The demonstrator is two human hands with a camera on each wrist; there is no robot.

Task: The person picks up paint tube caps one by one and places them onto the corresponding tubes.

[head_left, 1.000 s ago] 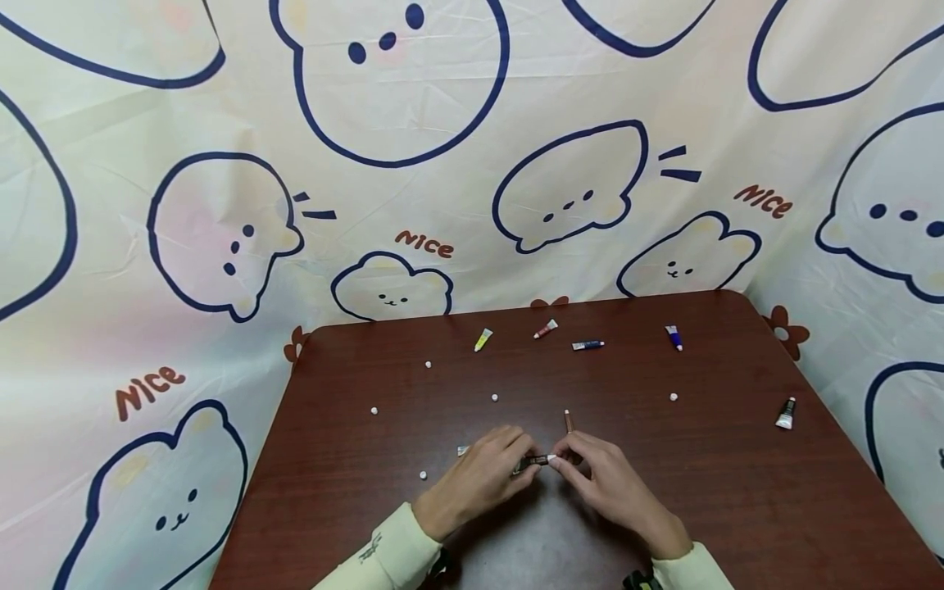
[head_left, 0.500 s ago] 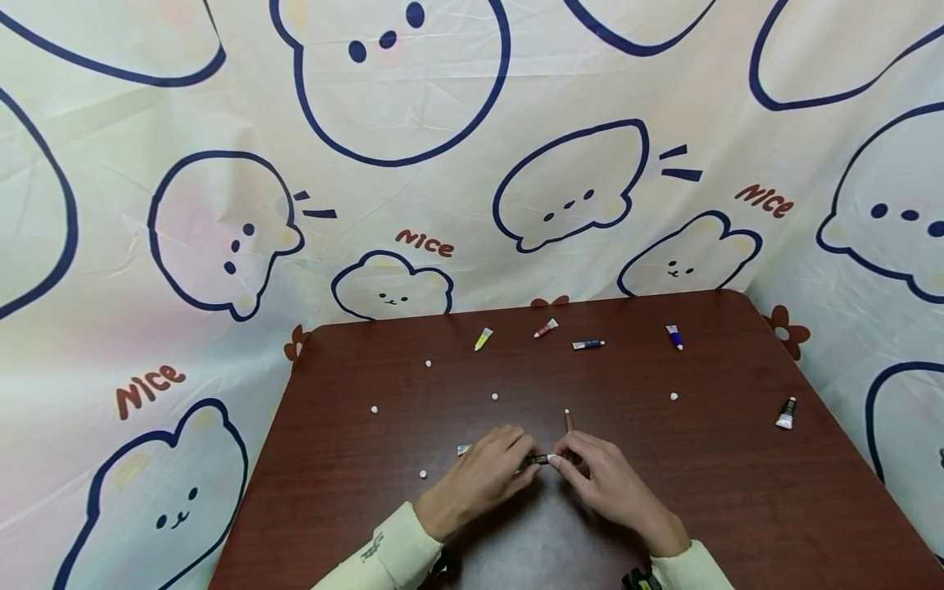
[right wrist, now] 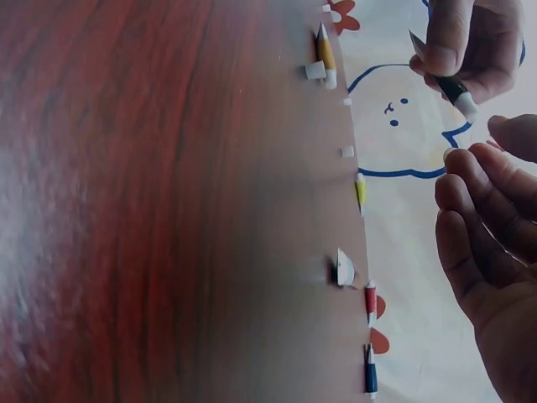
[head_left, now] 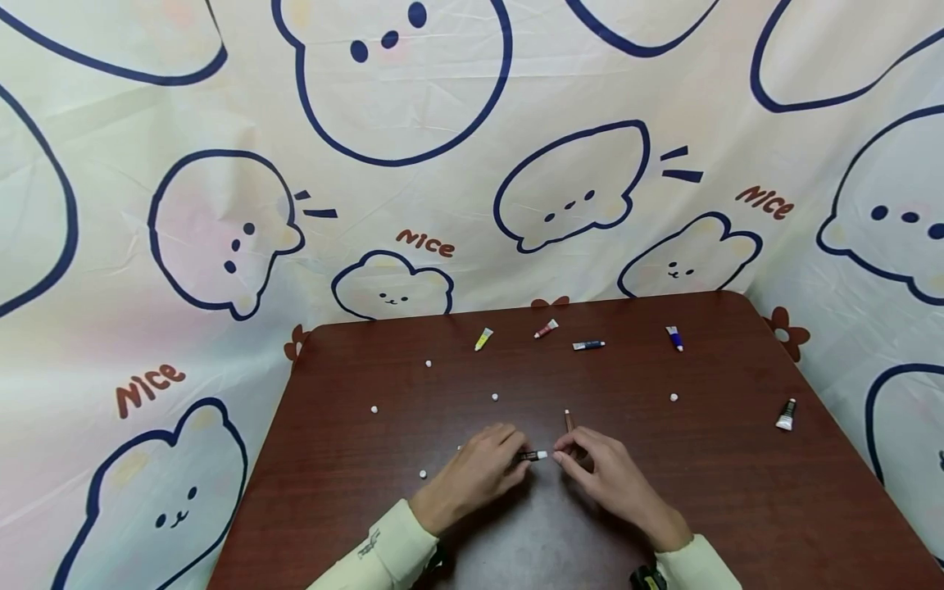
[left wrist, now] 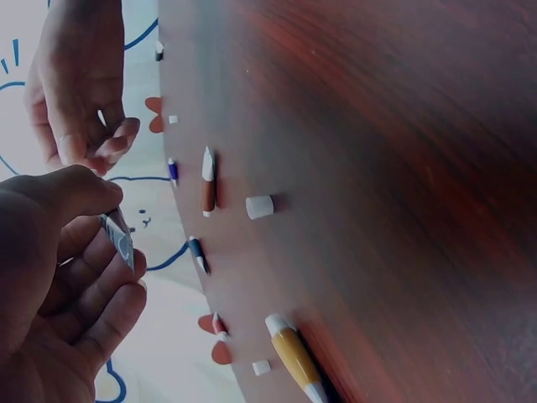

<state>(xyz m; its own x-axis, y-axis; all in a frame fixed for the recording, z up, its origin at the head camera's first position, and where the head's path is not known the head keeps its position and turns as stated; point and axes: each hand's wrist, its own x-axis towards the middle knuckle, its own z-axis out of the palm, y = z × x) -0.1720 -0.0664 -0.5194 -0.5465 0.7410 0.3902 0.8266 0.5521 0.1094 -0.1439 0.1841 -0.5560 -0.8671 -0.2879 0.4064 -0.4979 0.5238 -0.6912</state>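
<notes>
A small black paint tube (head_left: 534, 456) with a white end pointing right is pinched between thumb and fingers of my left hand (head_left: 472, 471). Its silver crimped end (left wrist: 122, 239) pokes out among the fingers in the left wrist view. My right hand (head_left: 619, 479) hangs just right of the white end (right wrist: 466, 107), fingers loosely bent and thumb apart, with a small gap to the tube. Behind the right fingers lies a brown paint tube (head_left: 568, 419), partly covered by them. An ochre tube (left wrist: 294, 353) rests on the table by the left hand, mostly hidden in the head view.
Along the far side of the brown table (head_left: 737, 492) lie yellow (head_left: 483, 340), red (head_left: 546, 329), dark blue (head_left: 588, 345) and violet-blue (head_left: 674, 338) paint tubes. A black tube (head_left: 787, 414) is at right. Several small white caps, one by the left sleeve (head_left: 424, 474), are scattered about.
My right fingers have come off the white end of the black tube and drawn slightly right. The left hand, still gripping the tube, has shifted a little left.
</notes>
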